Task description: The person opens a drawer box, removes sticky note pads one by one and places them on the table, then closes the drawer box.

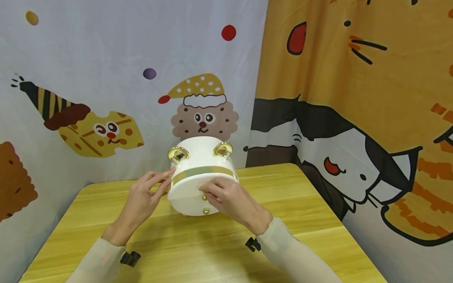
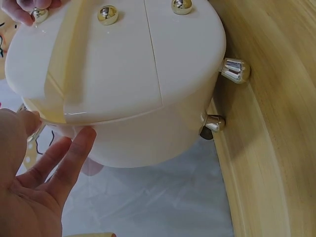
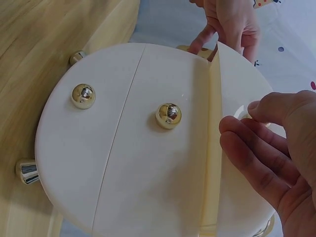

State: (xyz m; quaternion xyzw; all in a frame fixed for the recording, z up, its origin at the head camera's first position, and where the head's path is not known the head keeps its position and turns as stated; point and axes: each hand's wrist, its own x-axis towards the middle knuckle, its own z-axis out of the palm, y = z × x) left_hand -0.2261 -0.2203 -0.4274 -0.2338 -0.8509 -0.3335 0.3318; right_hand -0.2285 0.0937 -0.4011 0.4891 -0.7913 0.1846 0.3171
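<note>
Right hand (image 3: pixel 284 153) pinching knob (image 3: pixel 248 116) on white box (image 3: pixel 148 177); left hand (image 3: pixel 232 24) at far edge; two gold knobs (image 3: pixel 169 116) exposed

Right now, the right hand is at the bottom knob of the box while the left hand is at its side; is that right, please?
Not quite: the right hand is at the top knob, and the bottom knob is untouched, as the left wrist view shows. The left hand is at the side of the box.

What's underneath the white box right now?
Two gold feet show under the white box in the left wrist view, between it and the wood-grained table. Most of its underside, and anything beneath it, is hidden by the box's body.
</note>
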